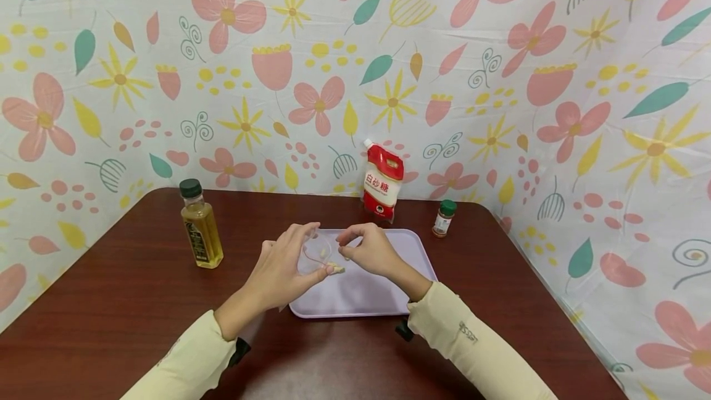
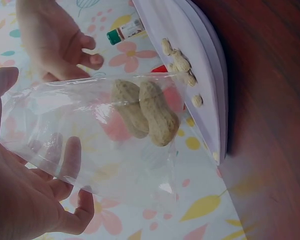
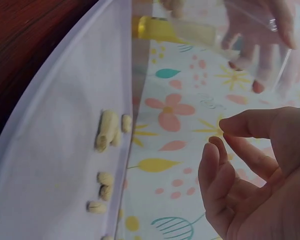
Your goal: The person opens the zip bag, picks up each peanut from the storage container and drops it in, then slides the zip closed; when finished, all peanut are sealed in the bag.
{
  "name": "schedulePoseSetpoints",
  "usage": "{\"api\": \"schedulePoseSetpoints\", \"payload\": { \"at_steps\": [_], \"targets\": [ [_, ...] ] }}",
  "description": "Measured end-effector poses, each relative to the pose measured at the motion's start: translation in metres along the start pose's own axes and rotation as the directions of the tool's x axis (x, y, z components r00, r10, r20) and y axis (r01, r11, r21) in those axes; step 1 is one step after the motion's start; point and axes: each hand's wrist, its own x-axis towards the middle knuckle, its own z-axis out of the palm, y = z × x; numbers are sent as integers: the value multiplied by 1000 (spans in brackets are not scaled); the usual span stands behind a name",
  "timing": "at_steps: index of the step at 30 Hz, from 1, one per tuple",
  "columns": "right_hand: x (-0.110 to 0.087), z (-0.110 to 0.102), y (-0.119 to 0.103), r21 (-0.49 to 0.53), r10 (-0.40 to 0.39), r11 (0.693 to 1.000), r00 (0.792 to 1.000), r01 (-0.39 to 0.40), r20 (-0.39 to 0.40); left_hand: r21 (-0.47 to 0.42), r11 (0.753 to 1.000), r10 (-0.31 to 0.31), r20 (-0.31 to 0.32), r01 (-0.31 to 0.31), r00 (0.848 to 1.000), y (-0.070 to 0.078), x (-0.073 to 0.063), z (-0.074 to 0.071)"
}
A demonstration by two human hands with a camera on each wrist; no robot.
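In the head view my left hand holds a clear plastic bag over the tray's left part. The bag's mouth is spread between thumb and fingers. Two unshelled peanuts lie inside, toward its far end. My right hand hovers just right of the bag, apart from it. Its thumb and fingers are bent with a gap between the tips, and the right wrist view shows nothing held there. Below, several more peanuts lie on the pale lilac tray.
A bottle of yellow oil stands on the dark wooden table left of the tray. Behind the tray is a red and white sugar pouch. A small green-capped jar stands at the back right. A flowered cloth hangs behind.
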Motion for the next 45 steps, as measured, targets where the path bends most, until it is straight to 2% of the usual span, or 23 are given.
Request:
{"api": "schedulePoseSetpoints", "payload": {
  "at_steps": [6, 13, 21, 30, 45],
  "targets": [
    [6, 7, 17, -43, -12, 999, 999, 14, 43, -9, 1000, 3, 10, -3, 1000, 0, 0, 0],
    [7, 13, 28, -95, -15, 995, 998, 21, 58, -7, 1000, -5, 14, 5, 1000, -1, 0, 0],
    [10, 18, 40, -142, -36, 988, 991, 54, 128, -2, 1000, -7, 22, 7, 1000, 0, 0, -1],
    [11, 22, 44, -183, 28, 983, 982, 6, 184, 2, 1000, -5, 19, 5, 1000, -1, -1, -1],
    [11, 28, 49, -246, 113, 967, 973, -62, 200, 22, 1000, 22, -5, -22, 1000, -1, -1, 1]
  ]
}}
